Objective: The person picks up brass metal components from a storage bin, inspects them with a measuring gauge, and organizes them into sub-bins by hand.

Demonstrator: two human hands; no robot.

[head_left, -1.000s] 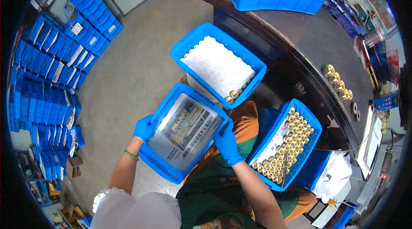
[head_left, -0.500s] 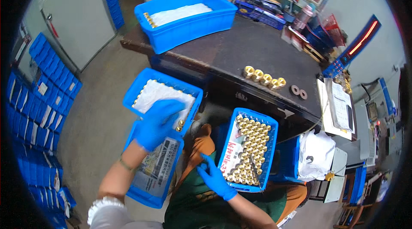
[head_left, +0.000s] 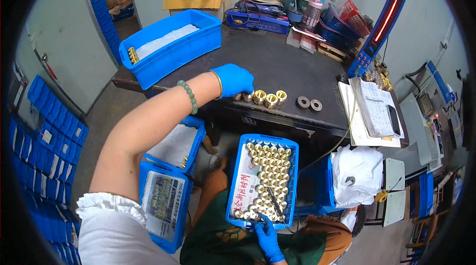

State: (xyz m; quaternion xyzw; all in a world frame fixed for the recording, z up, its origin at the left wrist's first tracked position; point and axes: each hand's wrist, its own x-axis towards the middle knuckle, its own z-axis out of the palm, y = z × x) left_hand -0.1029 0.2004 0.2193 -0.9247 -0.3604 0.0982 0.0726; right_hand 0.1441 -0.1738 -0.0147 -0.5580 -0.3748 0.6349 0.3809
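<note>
My left hand (head_left: 234, 80), in a blue glove, reaches over the dark table's front edge. Its fingers are curled down, closed on a brass fitting at the left end of a short row of brass fittings (head_left: 270, 100); the fingertips are partly hidden. My right hand (head_left: 268, 240), also gloved, is at the near rim of a blue bin (head_left: 294, 180) on my lap, its fingers hooked over that rim. Rows of brass nut-like fittings (head_left: 270, 169) stand in this bin beside a printed paper sheet. A slim dark tool (head_left: 274, 199) lies across them.
Two grey rings (head_left: 309, 103) lie right of the row. A large blue bin (head_left: 173, 51) with white lining stands at the table's left. Lower left, a lined blue bin (head_left: 173, 147) sits behind another with printed paper (head_left: 161, 200). Papers (head_left: 374, 108) and a phone lie right.
My left hand has moved from above the lined bin at lower left up to the row on the table. My right hand has shifted to the lap bin's near rim. The view has turned.
</note>
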